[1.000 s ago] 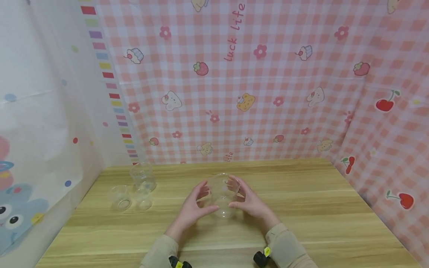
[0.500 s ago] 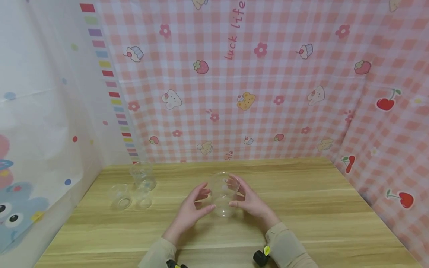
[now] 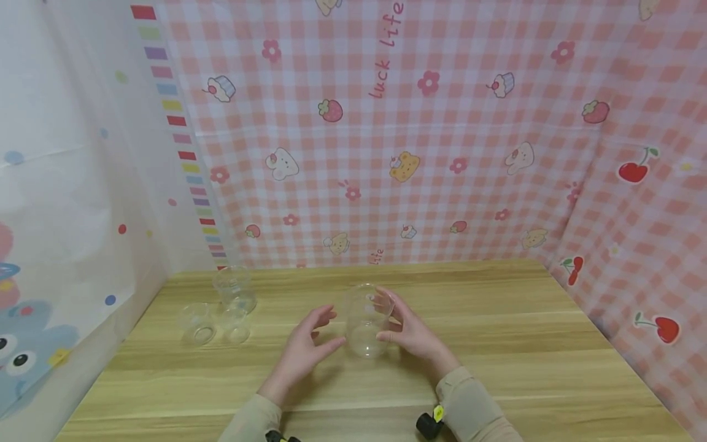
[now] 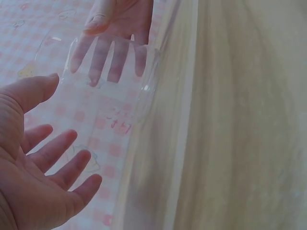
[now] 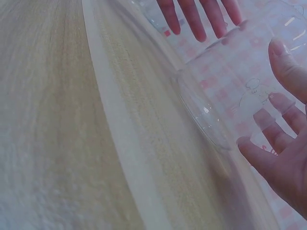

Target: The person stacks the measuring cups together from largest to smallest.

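A clear, see-through cup (image 3: 362, 334) stands upright on the wooden table, in the middle of the head view. My right hand (image 3: 411, 331) holds its right side, with the thumb in front and the fingers spread round the back. Through the cup wall (image 4: 108, 91), the left wrist view shows those fingers. My left hand (image 3: 304, 347) is apart from the cup on its left, palm facing it, fingers loosely spread and holding nothing. In the right wrist view the cup's base (image 5: 206, 117) meets the tabletop beside my right hand (image 5: 288, 158).
Three more clear vessels are grouped at the table's left: a tall cup (image 3: 234, 291) at the back, a wide one (image 3: 200, 325) and a small one (image 3: 236, 328) in front. A pink checked cloth (image 3: 359, 202) hangs behind the table (image 3: 497, 368).
My left hand has drawn away from the cup, to the left and slightly toward me. The right hand and the cup have stayed in place.
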Available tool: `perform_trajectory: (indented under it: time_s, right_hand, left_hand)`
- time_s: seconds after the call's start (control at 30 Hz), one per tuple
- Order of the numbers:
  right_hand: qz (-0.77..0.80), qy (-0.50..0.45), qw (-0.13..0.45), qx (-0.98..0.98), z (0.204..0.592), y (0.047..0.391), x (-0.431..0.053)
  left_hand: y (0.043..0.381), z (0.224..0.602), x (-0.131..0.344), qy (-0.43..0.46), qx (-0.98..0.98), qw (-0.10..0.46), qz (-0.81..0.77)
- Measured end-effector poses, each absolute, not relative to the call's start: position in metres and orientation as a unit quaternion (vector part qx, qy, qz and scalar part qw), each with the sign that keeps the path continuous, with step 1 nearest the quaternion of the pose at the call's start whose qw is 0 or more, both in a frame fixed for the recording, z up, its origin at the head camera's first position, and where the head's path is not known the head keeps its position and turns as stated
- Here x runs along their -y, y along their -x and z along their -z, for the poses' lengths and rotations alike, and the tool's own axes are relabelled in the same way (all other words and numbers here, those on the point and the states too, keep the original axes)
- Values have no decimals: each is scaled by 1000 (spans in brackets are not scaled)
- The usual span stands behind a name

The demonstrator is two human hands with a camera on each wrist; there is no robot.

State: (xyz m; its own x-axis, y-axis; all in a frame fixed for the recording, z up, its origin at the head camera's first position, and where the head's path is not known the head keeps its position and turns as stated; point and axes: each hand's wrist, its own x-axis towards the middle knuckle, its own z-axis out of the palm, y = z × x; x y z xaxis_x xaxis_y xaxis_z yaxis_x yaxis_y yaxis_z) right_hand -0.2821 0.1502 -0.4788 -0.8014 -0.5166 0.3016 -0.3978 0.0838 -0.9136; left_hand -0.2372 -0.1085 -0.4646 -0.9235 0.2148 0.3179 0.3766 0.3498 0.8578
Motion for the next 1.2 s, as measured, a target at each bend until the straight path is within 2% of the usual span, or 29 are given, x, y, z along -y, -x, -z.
perform_trajectory:
  time_s: [0.53,1.2]
  right_hand:
    - [597,328,38,-731,481,283,-149]
    - [594,329,44,-733,480,282,-149]
  left_hand:
    - [242,450,134,164,870,164,435]
    - [253,427,171,153,927,190,285]
